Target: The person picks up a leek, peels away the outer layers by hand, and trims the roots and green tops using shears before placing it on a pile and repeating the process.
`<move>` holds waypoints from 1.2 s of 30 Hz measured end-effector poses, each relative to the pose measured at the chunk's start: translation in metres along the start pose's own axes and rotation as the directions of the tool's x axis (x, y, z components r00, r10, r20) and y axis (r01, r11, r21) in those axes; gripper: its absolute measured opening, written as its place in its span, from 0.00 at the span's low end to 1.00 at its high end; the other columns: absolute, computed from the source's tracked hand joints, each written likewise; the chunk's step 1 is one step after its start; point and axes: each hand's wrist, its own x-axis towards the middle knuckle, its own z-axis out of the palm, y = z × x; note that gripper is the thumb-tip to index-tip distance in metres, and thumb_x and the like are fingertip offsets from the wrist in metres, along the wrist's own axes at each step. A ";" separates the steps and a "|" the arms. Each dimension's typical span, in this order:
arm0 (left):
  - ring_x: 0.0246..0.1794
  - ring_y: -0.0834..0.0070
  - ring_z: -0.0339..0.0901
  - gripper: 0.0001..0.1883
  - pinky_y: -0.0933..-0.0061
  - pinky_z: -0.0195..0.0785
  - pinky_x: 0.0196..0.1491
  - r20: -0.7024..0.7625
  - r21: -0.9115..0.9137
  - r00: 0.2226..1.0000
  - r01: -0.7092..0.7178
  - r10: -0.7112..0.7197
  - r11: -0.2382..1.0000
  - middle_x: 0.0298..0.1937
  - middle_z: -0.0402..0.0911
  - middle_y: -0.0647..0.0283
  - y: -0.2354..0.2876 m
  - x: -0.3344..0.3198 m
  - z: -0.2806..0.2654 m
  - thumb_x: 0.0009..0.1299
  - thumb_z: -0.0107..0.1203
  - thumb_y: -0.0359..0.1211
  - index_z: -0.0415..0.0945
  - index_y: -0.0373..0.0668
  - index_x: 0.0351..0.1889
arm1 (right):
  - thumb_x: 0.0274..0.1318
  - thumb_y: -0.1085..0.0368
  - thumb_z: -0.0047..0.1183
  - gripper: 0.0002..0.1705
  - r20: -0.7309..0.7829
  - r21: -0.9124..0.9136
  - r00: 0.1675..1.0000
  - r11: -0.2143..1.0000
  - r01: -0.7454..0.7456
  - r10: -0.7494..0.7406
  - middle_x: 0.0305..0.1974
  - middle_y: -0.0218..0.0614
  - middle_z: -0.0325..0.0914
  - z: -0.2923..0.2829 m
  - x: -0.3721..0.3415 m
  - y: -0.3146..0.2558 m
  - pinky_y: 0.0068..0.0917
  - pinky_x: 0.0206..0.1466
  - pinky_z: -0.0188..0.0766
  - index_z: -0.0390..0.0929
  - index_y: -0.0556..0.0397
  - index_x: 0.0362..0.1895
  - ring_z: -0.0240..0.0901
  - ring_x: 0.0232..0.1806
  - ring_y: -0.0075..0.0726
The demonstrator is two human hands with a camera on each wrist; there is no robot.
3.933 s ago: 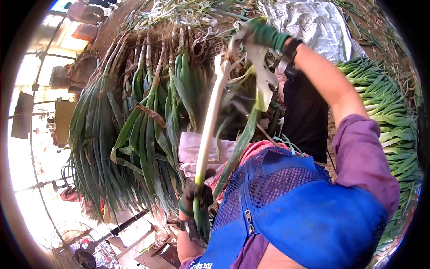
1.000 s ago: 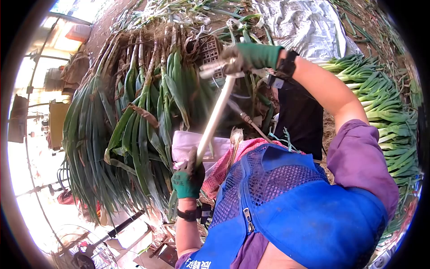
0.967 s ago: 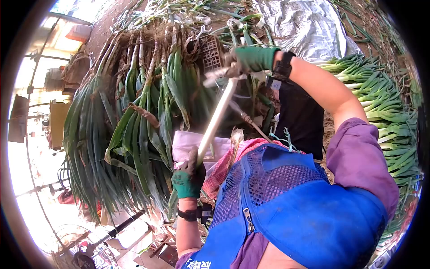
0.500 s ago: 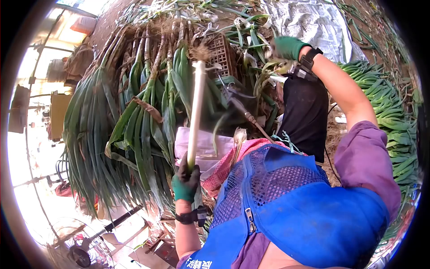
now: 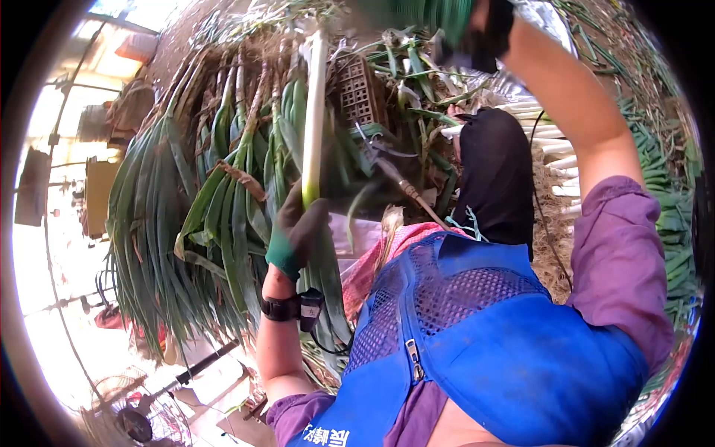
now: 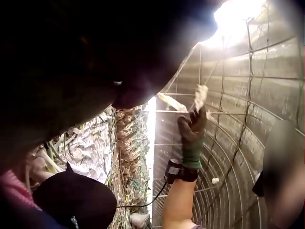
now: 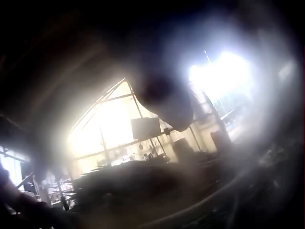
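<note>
In the head view my gloved left hand grips a leek by its green part, its peeled white shaft standing up toward the top edge. My gloved right hand is a blur at the top edge there, fingertips cut off. The left wrist view shows the right hand raised, pinching pale strips of leek skin at its fingertips. A dark shape fills much of that view. The right wrist view is hazy and shows no clear hand.
A big heap of unpeeled leeks lies left. Beyond the lap are a brown plastic crate and a thin tool with a hose. Peeled leeks lie in a row at right. A standing fan is at lower left.
My right hand came off the leek's white end, swung right, then up to the top edge. The left hand has lifted the leek up and slightly left.
</note>
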 end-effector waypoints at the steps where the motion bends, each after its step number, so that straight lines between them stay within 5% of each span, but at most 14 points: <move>1: 0.42 0.81 0.76 0.31 0.75 0.73 0.46 0.046 0.074 0.996 -0.076 0.073 0.994 0.48 0.79 0.67 0.010 0.010 0.006 0.73 0.60 0.34 0.63 0.38 0.73 | 0.55 0.54 0.62 0.40 0.057 0.061 0.993 0.993 0.099 -0.103 0.60 0.56 0.73 0.019 -0.027 -0.018 0.45 0.63 0.69 0.63 0.51 0.70 0.71 0.60 0.59; 4: 0.49 0.80 0.75 0.32 0.76 0.70 0.51 0.276 0.157 0.946 -0.219 0.170 0.963 0.54 0.80 0.64 0.045 0.028 0.028 0.71 0.60 0.33 0.64 0.40 0.73 | 0.50 0.58 0.65 0.16 0.222 -0.166 0.958 0.961 0.219 -0.180 0.55 0.36 0.81 0.017 -0.074 -0.070 0.39 0.69 0.67 0.84 0.45 0.45 0.72 0.63 0.36; 6: 0.51 0.72 0.79 0.33 0.70 0.72 0.50 0.303 0.852 0.948 -0.315 0.096 0.419 0.54 0.82 0.55 0.100 0.036 0.054 0.68 0.63 0.35 0.67 0.44 0.72 | 0.53 0.57 0.66 0.15 0.273 -0.141 0.960 0.985 0.098 -0.056 0.47 0.33 0.85 -0.004 -0.107 -0.059 0.38 0.61 0.76 0.84 0.44 0.45 0.80 0.54 0.39; 10: 0.58 0.48 0.75 0.31 0.53 0.67 0.58 0.488 0.822 0.469 -0.530 0.736 -0.208 0.60 0.78 0.51 0.143 0.050 0.092 0.65 0.65 0.37 0.71 0.46 0.67 | 0.51 0.57 0.66 0.17 0.021 -0.069 0.966 0.965 -0.254 0.256 0.34 0.35 0.84 -0.075 -0.188 -0.016 0.38 0.41 0.78 0.84 0.41 0.47 0.82 0.35 0.44; 12: 0.59 0.52 0.76 0.30 0.56 0.67 0.61 0.384 0.768 0.423 -0.640 0.821 -0.029 0.61 0.77 0.49 0.149 0.055 0.105 0.67 0.64 0.35 0.70 0.43 0.67 | 0.55 0.55 0.65 0.17 -0.075 -0.241 0.909 0.877 -0.416 0.410 0.31 0.37 0.83 -0.129 -0.240 -0.003 0.36 0.35 0.77 0.82 0.49 0.44 0.82 0.33 0.40; 13: 0.60 0.54 0.75 0.30 0.57 0.67 0.61 0.354 0.728 0.475 -0.681 0.806 0.081 0.62 0.76 0.50 0.142 0.060 0.109 0.67 0.64 0.34 0.70 0.42 0.68 | 0.53 0.52 0.67 0.28 -0.058 -0.148 0.535 0.522 -0.840 0.843 0.44 0.43 0.84 -0.171 -0.239 -0.037 0.41 0.49 0.76 0.79 0.50 0.55 0.81 0.45 0.46; 14: 0.61 0.56 0.75 0.30 0.58 0.67 0.62 0.329 0.682 0.530 -0.705 0.781 0.191 0.62 0.76 0.50 0.124 0.070 0.111 0.67 0.64 0.32 0.69 0.41 0.68 | 0.53 0.51 0.69 0.21 -0.304 -0.342 0.459 0.354 -0.870 0.835 0.33 0.37 0.84 -0.180 -0.271 -0.036 0.36 0.39 0.75 0.84 0.48 0.45 0.81 0.34 0.37; 15: 0.61 0.58 0.75 0.30 0.59 0.67 0.63 0.308 0.633 0.587 -0.714 0.749 0.299 0.63 0.76 0.50 0.101 0.082 0.110 0.68 0.63 0.31 0.69 0.40 0.68 | 0.54 0.49 0.68 0.22 -0.418 0.111 0.390 0.473 -0.874 0.820 0.33 0.38 0.83 -0.186 -0.320 -0.026 0.35 0.39 0.75 0.83 0.47 0.48 0.80 0.34 0.37; 17: 0.65 0.61 0.73 0.33 0.62 0.65 0.67 0.358 0.534 0.703 -0.694 0.615 0.483 0.65 0.75 0.51 0.031 0.110 0.098 0.66 0.64 0.27 0.67 0.38 0.70 | 0.55 0.47 0.68 0.26 -0.564 -0.144 0.054 -0.034 -0.989 0.824 0.41 0.36 0.86 -0.218 -0.348 -0.050 0.36 0.44 0.76 0.83 0.48 0.52 0.80 0.37 0.43; 18: 0.65 0.63 0.73 0.32 0.63 0.65 0.67 0.349 0.429 0.822 -0.566 0.449 0.704 0.65 0.75 0.51 -0.001 0.115 0.096 0.67 0.64 0.28 0.67 0.38 0.70 | 0.59 0.61 0.61 0.14 -0.506 0.228 0.280 0.440 -0.869 0.816 0.35 0.42 0.83 -0.224 -0.425 -0.039 0.32 0.39 0.77 0.82 0.52 0.48 0.82 0.35 0.39; 20: 0.60 0.68 0.75 0.28 0.67 0.68 0.63 0.351 0.123 0.932 -0.141 0.089 0.982 0.60 0.77 0.58 -0.071 0.121 0.092 0.72 0.61 0.29 0.67 0.39 0.69 | 0.58 0.60 0.59 0.17 -0.618 0.094 -0.201 -0.183 -0.979 0.760 0.39 0.46 0.83 -0.230 -0.445 -0.063 0.34 0.40 0.75 0.79 0.58 0.47 0.81 0.37 0.44; 22: 0.47 0.78 0.76 0.15 0.76 0.70 0.53 0.467 0.037 0.849 0.259 -0.246 0.965 0.46 0.80 0.66 -0.104 0.126 0.093 0.75 0.57 0.34 0.76 0.40 0.57 | 0.57 0.55 0.60 0.22 -0.756 0.054 -0.216 -0.271 -0.961 0.617 0.43 0.52 0.83 -0.211 -0.535 -0.062 0.39 0.45 0.76 0.76 0.61 0.45 0.82 0.41 0.52; 26: 0.36 0.79 0.76 0.12 0.77 0.71 0.40 0.394 0.106 0.790 0.468 -0.469 0.877 0.36 0.78 0.70 -0.159 0.141 0.100 0.74 0.58 0.43 0.78 0.45 0.43 | 0.52 0.52 0.57 0.32 -0.473 0.063 -0.731 -0.809 -0.584 0.491 0.54 0.63 0.78 -0.158 -0.637 -0.081 0.44 0.62 0.72 0.75 0.67 0.53 0.76 0.57 0.62; 36: 0.34 0.72 0.77 0.13 0.67 0.76 0.46 0.261 -0.309 0.702 0.711 -0.663 0.631 0.34 0.79 0.69 -0.194 0.156 0.112 0.73 0.58 0.49 0.78 0.53 0.43 | 0.54 0.46 0.56 0.43 -0.149 -0.132 -0.816 -0.829 -0.543 0.558 0.62 0.58 0.74 -0.134 -0.679 -0.054 0.41 0.66 0.70 0.66 0.67 0.64 0.74 0.62 0.57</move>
